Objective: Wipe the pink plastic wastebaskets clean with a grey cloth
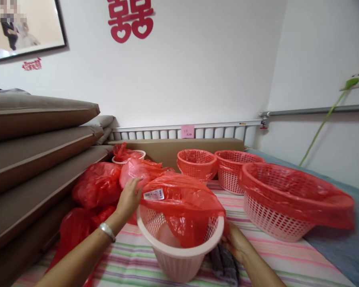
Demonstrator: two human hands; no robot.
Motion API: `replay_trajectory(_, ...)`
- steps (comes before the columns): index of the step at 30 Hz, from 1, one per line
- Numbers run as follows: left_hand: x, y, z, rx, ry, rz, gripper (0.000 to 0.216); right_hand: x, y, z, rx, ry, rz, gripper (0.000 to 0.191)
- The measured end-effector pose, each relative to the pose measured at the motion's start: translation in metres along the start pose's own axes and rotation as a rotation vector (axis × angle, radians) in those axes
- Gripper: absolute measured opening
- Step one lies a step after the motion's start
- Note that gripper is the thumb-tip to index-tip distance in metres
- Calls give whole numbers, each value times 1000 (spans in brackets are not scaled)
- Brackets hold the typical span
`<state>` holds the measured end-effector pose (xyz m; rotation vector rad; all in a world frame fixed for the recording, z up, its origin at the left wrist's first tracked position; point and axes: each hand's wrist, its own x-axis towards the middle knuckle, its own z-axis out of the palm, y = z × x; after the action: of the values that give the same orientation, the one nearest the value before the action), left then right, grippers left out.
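A light pink plastic basket [181,261] with openwork sides stands in front of me. A red plastic bag [185,191] is spread over its far rim and sags partly inside, with a white label near its left end. At the basket's upper left, my left hand [130,199] is closed on the bag's left edge; a silver bangle is on that wrist. My right hand [235,241] is at the right side of the rim, closed on the bag's right edge, its fingertips partly hidden. A dark grey cloth [224,265] lies just below it.
Three bag-lined baskets [196,161] [236,163] [279,215] stand at the right. Bulging red bags [98,185] and another basket [143,153] are at the left, beside stacked cushions [42,159]. Behind are a radiator [161,133] and wall; a green cord [323,125] hangs right.
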<state>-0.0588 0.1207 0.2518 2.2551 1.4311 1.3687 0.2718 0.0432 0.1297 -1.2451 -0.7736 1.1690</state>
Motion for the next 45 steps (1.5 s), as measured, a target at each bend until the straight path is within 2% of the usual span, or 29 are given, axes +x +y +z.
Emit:
replay_trajectory(1, -4, 12, 0, 15, -40, 68, 36, -2, 2, 2, 27, 3, 11, 27)
replay_trajectory(3, -13, 37, 6, 143, -285, 294, 50, -6, 6, 5, 82, -6, 24, 25)
replay_trajectory(5, -22, 56, 17, 292, -486, 360, 68, -10, 10, 8, 113, -15, 17, 26)
replay_trajectory(6, -26, 63, 22, 345, -549, 373, 58, -11, 12, 8, 105, -24, 5, 27)
replay_trajectory(8, -34, 74, 28, 380, -591, 389, 21, -15, 15, 5, 31, -41, -33, 27)
replay_trajectory(9, -39, 78, 28, 377, -586, 398, 10, -18, 14, 3, -38, -23, -61, 28)
replay_trajectory(11, -49, 84, 22, 358, -542, 432, 17, -28, 7, -1, -237, 86, -161, 32)
replay_trajectory(12, -54, 87, 17, 349, -515, 461, 21, -36, 1, -1, -346, 175, -261, 34)
replay_trajectory(15, -72, 91, 5, 312, -429, 563, 29, -69, -23, 14, -622, 403, -760, 36)
replay_trajectory(17, -84, 91, -1, 274, -390, 593, 28, -90, -38, 35, -778, 365, -1066, 34)
replay_trajectory(19, -93, 90, -4, 237, -366, 598, 25, -104, -48, 58, -933, 194, -1221, 41)
replay_trajectory(21, -101, 87, -7, 222, -354, 618, 23, -110, -55, 79, -1053, 64, -1233, 58)
replay_trajectory(24, -109, 79, -10, 244, -317, 640, 22, -106, -63, 97, -1138, 12, -1147, 75)
replay_trajectory(28, -114, 64, -11, 192, -305, 618, 19, -103, -67, 105, -1101, -49, -1103, 58)
replay_trajectory(31, -115, 53, -10, 139, -302, 603, 19, -111, -59, 102, -1052, 20, -1210, 52)
replay_trajectory(34, -116, 44, -10, 105, -226, 582, 18, -122, -46, 91, -1029, 122, -1382, 51)
replay_trajectory(37, -118, 41, -10, 74, -148, 588, 16, -135, -36, 79, -1007, 156, -1478, 49)
replay_trajectory(41, -120, 42, -11, 99, -86, 570, 11, -147, -27, 73, -977, 133, -1540, 37)
replay_trajectory(45, -121, 44, -10, 164, -41, 508, 11, -150, -18, 77, -998, 99, -1520, 31)
